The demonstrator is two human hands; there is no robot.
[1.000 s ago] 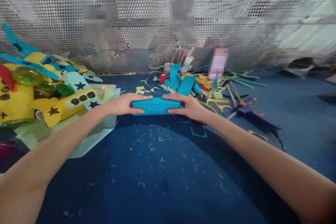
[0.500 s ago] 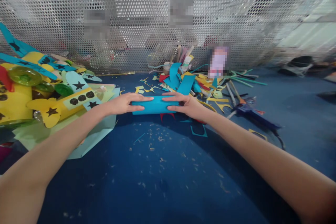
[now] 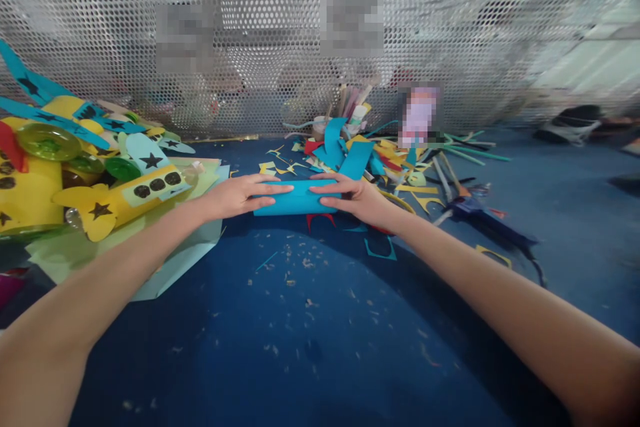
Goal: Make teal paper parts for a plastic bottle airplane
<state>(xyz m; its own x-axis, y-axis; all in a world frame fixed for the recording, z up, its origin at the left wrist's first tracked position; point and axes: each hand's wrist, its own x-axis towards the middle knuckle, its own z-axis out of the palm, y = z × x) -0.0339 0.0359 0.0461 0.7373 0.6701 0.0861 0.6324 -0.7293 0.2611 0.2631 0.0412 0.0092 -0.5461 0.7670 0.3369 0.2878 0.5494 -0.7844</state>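
Hands first: our left hand (image 3: 235,195) and right hand (image 3: 357,199) both lie open, palms down, fingers stretched over the roll (image 3: 299,200), pressing rather than clasping. With the table (image 3: 310,333) as backstop, we judge that even downward pressure from both sides should hold the paper tight and its ends square; a lopsided push could skew it. Planes (image 3: 115,203) sit to the left, scraps (image 3: 395,163) behind. The roll lies crosswise between our hands, fingertips nearly meeting at mid-length.
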